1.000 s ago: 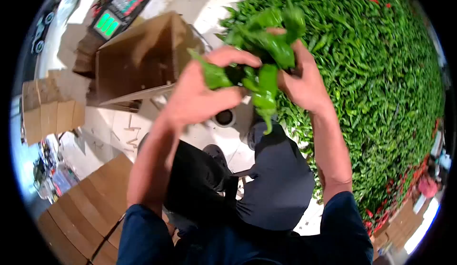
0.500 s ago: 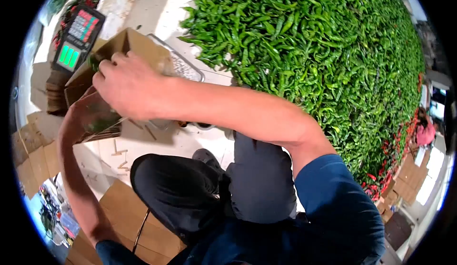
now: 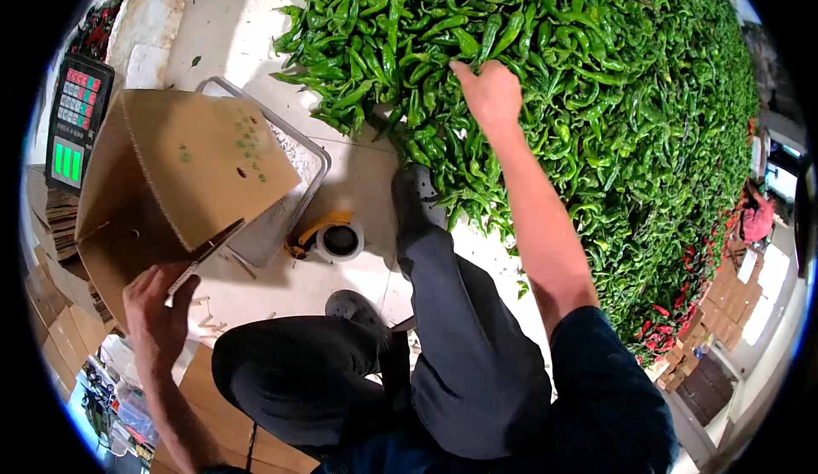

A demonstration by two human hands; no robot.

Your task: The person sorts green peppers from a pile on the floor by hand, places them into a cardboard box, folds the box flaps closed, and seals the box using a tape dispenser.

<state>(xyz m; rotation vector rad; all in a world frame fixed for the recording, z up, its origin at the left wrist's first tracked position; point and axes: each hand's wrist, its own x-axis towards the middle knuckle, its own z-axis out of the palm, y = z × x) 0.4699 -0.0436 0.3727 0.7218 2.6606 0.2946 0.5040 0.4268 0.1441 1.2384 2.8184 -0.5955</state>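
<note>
My left hand [image 3: 160,308] grips the lower flap of an open cardboard box [image 3: 204,150], which stands tilted on a metal scale tray [image 3: 311,163]. No peppers can be made out in the shadowed part of the box that shows. Over the near part of a large heap of green peppers [image 3: 588,91] is my right hand [image 3: 492,99], its thumb apart from the forefinger and its other fingers partly hidden. Nothing shows in it.
A scale display [image 3: 78,125] stands left of the box. On the floor between box and feet is a round cup-like container [image 3: 341,241] beside something yellow. Flattened cardboard [image 3: 213,406] lies lower left. A person in pink [image 3: 755,218] is far right.
Both hands carried green peppers to the box, and these are gone from them now. My right hand has moved back to the heap; my left has taken hold of the box flap.
</note>
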